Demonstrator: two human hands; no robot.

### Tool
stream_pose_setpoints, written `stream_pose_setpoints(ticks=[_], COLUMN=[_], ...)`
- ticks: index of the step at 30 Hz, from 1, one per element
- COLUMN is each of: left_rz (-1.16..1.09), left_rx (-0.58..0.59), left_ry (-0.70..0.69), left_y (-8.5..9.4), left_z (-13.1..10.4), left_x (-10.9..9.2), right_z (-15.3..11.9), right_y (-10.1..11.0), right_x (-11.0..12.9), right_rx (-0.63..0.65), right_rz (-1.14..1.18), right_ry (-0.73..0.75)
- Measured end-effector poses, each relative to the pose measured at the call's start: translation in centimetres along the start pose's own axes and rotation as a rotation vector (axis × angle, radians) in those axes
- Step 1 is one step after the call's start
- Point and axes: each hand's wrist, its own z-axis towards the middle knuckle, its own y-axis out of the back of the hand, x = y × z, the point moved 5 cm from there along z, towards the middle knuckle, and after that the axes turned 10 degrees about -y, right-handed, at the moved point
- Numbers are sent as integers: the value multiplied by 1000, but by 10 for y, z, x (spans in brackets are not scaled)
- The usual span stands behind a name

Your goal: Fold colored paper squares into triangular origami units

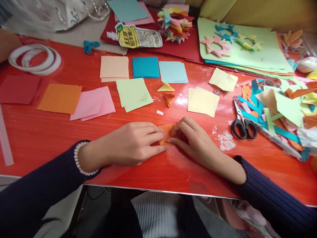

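An orange paper piece [166,133] lies on the red table [153,175] between my hands, partly hidden by the fingers. My left hand [133,142] rests over its left side, fingers together and pressing on it. My right hand [195,142] pinches its right edge between thumb and fingers. Just beyond are a small folded yellow piece [166,87] and a small folded orange piece [168,99]. A green paper stack [134,94] sits behind my left hand, and a pale yellow stack [202,101] lies past my right hand.
Black-handled scissors [244,127], a pen [277,140] and colored scraps [284,112] lie at the right. Pink [92,104], orange [60,98] and red [18,89] paper are at the left. White tape rolls [34,59] and a pouch [138,37] stand farther back.
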Motion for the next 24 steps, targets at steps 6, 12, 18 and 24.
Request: stream_pose_setpoints(ticks=[6,12,18,24], left_rz=[20,3,13,-38], left_rx=[10,13,37,-32], left_ry=[21,31,20,28], left_y=[1,1,-1,3], left_z=[0,-1,-1,-2], left_x=[-1,0,-3,-2], right_z=[2,0,-1,-2], right_y=[14,17,13,13], right_x=[-7,-10,-8,-8], right_rx=[250,263,256,252], right_rz=[189,174,162,151], right_ry=[-103,-147,-110,-109])
